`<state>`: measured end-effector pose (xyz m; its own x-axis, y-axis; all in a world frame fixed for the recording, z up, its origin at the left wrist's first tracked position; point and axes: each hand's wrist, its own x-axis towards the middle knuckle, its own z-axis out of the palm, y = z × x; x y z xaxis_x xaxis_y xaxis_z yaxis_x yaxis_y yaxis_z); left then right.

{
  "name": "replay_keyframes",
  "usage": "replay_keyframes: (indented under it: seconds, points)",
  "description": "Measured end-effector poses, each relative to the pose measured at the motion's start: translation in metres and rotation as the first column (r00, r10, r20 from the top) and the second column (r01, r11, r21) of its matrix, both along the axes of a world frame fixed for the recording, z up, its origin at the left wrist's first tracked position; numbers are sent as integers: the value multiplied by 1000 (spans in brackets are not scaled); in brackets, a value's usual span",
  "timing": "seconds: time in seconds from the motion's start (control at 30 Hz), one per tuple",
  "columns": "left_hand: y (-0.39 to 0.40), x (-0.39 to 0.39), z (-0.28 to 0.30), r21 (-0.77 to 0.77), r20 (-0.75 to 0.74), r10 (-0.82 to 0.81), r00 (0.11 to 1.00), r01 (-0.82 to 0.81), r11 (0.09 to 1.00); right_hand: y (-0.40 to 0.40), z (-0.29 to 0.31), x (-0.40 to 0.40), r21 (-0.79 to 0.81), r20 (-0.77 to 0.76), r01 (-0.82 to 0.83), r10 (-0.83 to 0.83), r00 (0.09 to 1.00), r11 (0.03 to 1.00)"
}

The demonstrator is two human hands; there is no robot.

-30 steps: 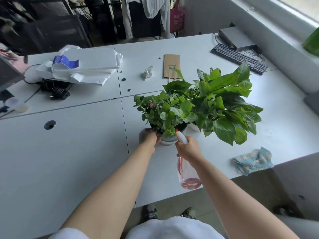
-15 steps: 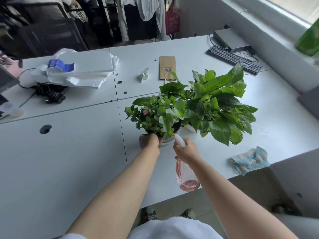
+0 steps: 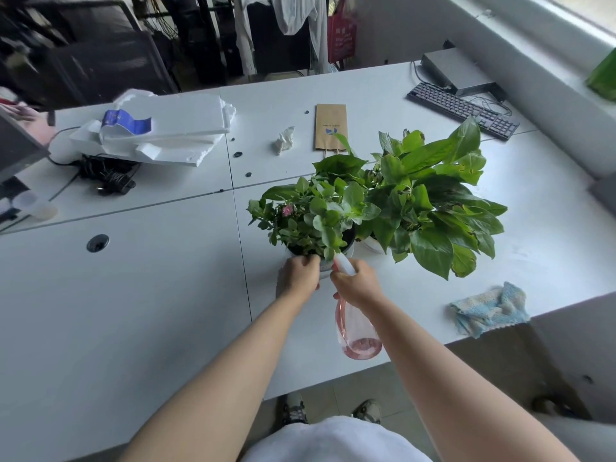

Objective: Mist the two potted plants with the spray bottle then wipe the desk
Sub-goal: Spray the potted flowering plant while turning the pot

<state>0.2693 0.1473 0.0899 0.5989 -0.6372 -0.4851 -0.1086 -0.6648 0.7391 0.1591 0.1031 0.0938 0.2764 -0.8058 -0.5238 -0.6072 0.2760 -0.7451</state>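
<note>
Two potted plants stand side by side on the white desk (image 3: 140, 311). The small flowering plant (image 3: 310, 221) with a pink bloom is on the left, the large broad-leaved plant (image 3: 430, 201) on the right. My left hand (image 3: 298, 278) grips the near side of the small plant's pot. My right hand (image 3: 356, 283) holds a clear pink spray bottle (image 3: 356, 331) by its neck, the white nozzle pointing up into the small plant's leaves. A blue and white cloth (image 3: 490, 308) lies crumpled near the desk's front right edge.
A brown paper bag (image 3: 331, 126) and a crumpled tissue (image 3: 284, 140) lie behind the plants. White foam packing (image 3: 173, 128) and a black cable bundle (image 3: 106, 176) sit at the back left. A keyboard (image 3: 463, 110) is at the back right.
The small plant has shifted a little to the left with my left hand on its pot. The spray bottle stays at the plant's near edge.
</note>
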Motion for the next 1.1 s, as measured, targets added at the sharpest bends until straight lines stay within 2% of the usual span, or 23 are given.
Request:
replay_keyframes:
  seconds: [0.07,0.13,0.27,0.4,0.5,0.63,0.77,0.93,1.1]
  points:
    - [-5,-3,11,-26,27,-229,973,230,973,0,-1,-4,-21,3,15,-15,1000,1000]
    - [-14,2,22,12,95,-409,907,410,912,1,-6,-9,-20,2,52,-52,999,998]
    - [-28,16,42,28,49,-558,828,557,830,8,-15,-17,-5,-42,44,-44,998,999]
    - [-37,33,59,185,-18,-690,724,680,709,12,-16,-15,-16,-37,-7,7,999,1000]
    - [-41,40,67,256,-100,-734,672,730,634,11,-14,-10,-37,-44,-33,31,999,999]
    - [-45,45,72,327,-120,-774,622,761,561,10,-15,-5,-84,-76,-43,37,996,996]
    - [-46,47,72,349,-105,-787,608,763,543,9,-18,-4,-112,-100,-46,35,994,993]
    - [-46,49,73,372,-65,-816,575,772,515,9,-16,1,-68,-96,-96,89,991,993]
    - [-47,51,74,372,-67,-817,573,774,512,9,-17,8,-124,-136,-132,115,984,983]
